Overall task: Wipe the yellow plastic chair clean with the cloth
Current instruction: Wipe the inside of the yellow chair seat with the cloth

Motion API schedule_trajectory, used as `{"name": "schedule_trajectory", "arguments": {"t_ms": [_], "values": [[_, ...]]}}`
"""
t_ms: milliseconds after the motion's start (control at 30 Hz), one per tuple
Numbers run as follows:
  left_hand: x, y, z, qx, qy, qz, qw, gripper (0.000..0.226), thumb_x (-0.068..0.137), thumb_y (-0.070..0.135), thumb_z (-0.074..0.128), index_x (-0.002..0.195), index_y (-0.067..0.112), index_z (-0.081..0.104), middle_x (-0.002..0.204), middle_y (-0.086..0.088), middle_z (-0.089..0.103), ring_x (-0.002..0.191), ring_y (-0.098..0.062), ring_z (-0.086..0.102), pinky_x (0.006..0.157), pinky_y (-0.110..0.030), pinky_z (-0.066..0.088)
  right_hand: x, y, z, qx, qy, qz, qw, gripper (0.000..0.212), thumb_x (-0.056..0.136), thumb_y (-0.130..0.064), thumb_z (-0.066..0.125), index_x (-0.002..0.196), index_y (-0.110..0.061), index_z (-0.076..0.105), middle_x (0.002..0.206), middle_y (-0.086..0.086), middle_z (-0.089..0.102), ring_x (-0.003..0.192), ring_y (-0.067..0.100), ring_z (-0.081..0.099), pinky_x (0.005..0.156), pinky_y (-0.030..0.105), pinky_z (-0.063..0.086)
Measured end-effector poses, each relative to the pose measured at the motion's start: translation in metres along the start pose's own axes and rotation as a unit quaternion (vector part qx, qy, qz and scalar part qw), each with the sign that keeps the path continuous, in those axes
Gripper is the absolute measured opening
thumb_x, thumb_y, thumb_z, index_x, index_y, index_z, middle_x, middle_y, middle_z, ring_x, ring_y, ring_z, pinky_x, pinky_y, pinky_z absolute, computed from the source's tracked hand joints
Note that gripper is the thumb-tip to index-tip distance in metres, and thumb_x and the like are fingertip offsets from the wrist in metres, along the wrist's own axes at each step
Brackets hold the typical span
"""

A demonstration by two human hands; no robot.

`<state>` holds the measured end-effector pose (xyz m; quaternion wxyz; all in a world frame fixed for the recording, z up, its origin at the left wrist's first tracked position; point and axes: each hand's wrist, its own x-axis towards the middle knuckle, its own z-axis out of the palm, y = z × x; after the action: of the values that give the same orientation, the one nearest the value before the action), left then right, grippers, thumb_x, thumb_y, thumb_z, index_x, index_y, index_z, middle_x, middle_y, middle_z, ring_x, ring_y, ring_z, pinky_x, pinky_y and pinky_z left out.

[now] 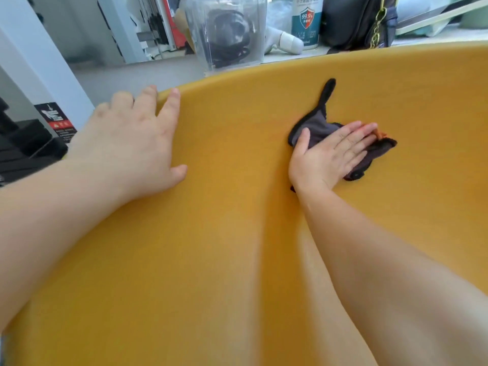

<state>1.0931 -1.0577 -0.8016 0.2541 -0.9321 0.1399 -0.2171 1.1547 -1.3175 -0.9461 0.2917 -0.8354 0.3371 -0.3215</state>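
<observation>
Cluttered counter [287, 56] beyond the chair's far rim: clear plastic container [224, 30] with dark cords inside, sanitiser bottle [307, 19], black bag [356, 19]. The yellow plastic chair [211, 247] fills nearly the whole view, its broad curved surface facing me. I can't tell whether this is seat or back. Left hand [137, 143] lies flat on the chair near its upper left rim, fingers spread and straight, fingertips reaching the edge, holding nothing; I read it as bracing the chair. Right hand [327, 157] is flat too, fingers straight and together, palm pressing the dark cloth [317, 130] against the chair's upper middle area, well below the rim. The cloth is bunched under the palm, one black corner trailing up toward the rim, a bit of orange showing by the fingertips. Step in hand, as I judge it: wiping mid-surface, pressure on. No obvious dirt visible on the chair, so progress is hard to rate. Next move likely calls for sweeping the cloth across the unwiped stretches toward the rim and lower chair, keeping the palm flat so the bunched cloth doesn't slip out.
</observation>
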Motion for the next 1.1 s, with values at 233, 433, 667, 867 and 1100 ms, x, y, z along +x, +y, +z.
{"name": "schedule_trajectory", "arguments": {"t_ms": [233, 433, 667, 867, 1100], "values": [[-0.001, 0.008, 0.001, 0.018, -0.003, -0.020, 1.000, 0.124, 0.064, 0.073, 0.064, 0.158, 0.008, 0.014, 0.152, -0.019, 0.030, 0.123, -0.040, 0.043, 0.097, -0.050, 0.043, -0.073, -0.064, 0.024, 0.014, -0.085, -0.517, 0.852, 0.078, 0.100, -0.048, 0.039, 0.160, -0.005, 0.016, 0.169, 0.017, 0.007, 0.155, 0.037, 0.013, 0.127, 0.049, 0.006], [-0.002, 0.014, -0.007, 0.039, -0.016, -0.028, 0.999, 0.134, 0.063, 0.084, 0.059, 0.158, 0.009, 0.003, 0.156, -0.018, 0.023, 0.121, -0.037, 0.043, 0.096, -0.048, 0.042, 0.017, 0.055, -0.008, -0.191, -0.092, -0.658, 0.722, 0.086, 0.092, -0.065, 0.041, 0.162, -0.021, 0.017, 0.169, 0.002, 0.011, 0.145, 0.035, 0.032, 0.122, 0.049, 0.013], [-0.002, 0.018, -0.010, 0.031, -0.031, -0.041, 0.998, 0.136, 0.062, 0.084, 0.062, 0.158, 0.010, 0.000, 0.157, -0.018, 0.020, 0.123, -0.039, 0.041, 0.097, -0.048, 0.040, 0.038, 0.019, -0.021, -0.129, 0.026, -0.201, 0.971, 0.092, 0.097, -0.061, 0.035, 0.161, -0.005, 0.002, 0.169, 0.019, -0.006, 0.155, 0.042, 0.000, 0.124, 0.059, 0.001], [-0.005, 0.016, -0.011, 0.028, -0.039, -0.048, 0.998, 0.144, 0.053, 0.092, 0.058, 0.158, 0.008, 0.005, 0.157, -0.019, 0.021, 0.124, -0.040, 0.042, 0.097, -0.049, 0.040, -0.097, -0.062, 0.026, 0.005, -0.096, -0.452, 0.887, 0.076, 0.098, -0.046, 0.039, 0.161, -0.009, 0.020, 0.170, 0.013, 0.010, 0.150, 0.037, 0.022, 0.124, 0.053, 0.012], [-0.006, 0.022, -0.014, 0.035, -0.044, -0.049, 0.997, 0.149, 0.051, 0.097, 0.054, 0.157, 0.008, -0.001, 0.159, -0.019, 0.015, 0.132, -0.041, 0.036, 0.101, -0.053, 0.039, -0.056, 0.079, -0.010, -0.163, -0.209, -0.620, 0.738, 0.081, 0.096, -0.066, 0.037, 0.162, -0.025, 0.016, 0.169, -0.005, 0.005, 0.144, 0.030, 0.033, 0.124, 0.046, 0.012]]}}
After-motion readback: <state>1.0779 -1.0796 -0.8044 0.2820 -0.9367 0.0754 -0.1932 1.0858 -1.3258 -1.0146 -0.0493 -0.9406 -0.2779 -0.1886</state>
